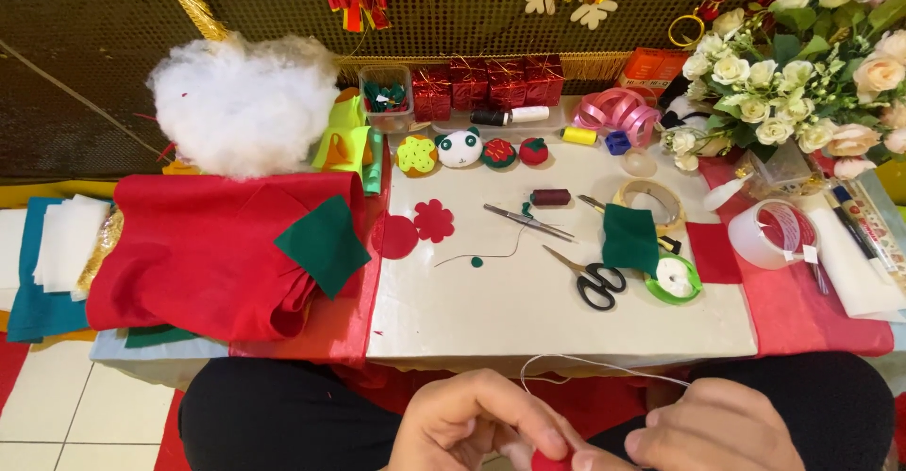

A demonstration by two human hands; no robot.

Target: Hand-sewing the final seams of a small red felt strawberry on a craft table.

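Observation:
Low at the bottom edge, over my lap, my left hand point(472, 424) and my right hand point(722, 433) meet around a small red felt piece point(550, 460), pinched between the fingers of both. A white thread point(604, 364) loops up from the hands toward the right. On the white work board point(566, 311) ahead lie a red felt circle point(398, 237), a red felt flower point(434, 219), black-handled scissors point(593, 280), a green felt square point(629, 238) and a dark red thread spool point(550, 197).
Folded red felt point(198, 254) with a green square point(323, 243) lies left, white stuffing point(241, 103) behind it. Small felt figures point(462, 148), red gift boxes point(486, 84), pink ribbon point(618, 110), tape rolls point(774, 235) and a flower bouquet point(812, 65) line the back and right.

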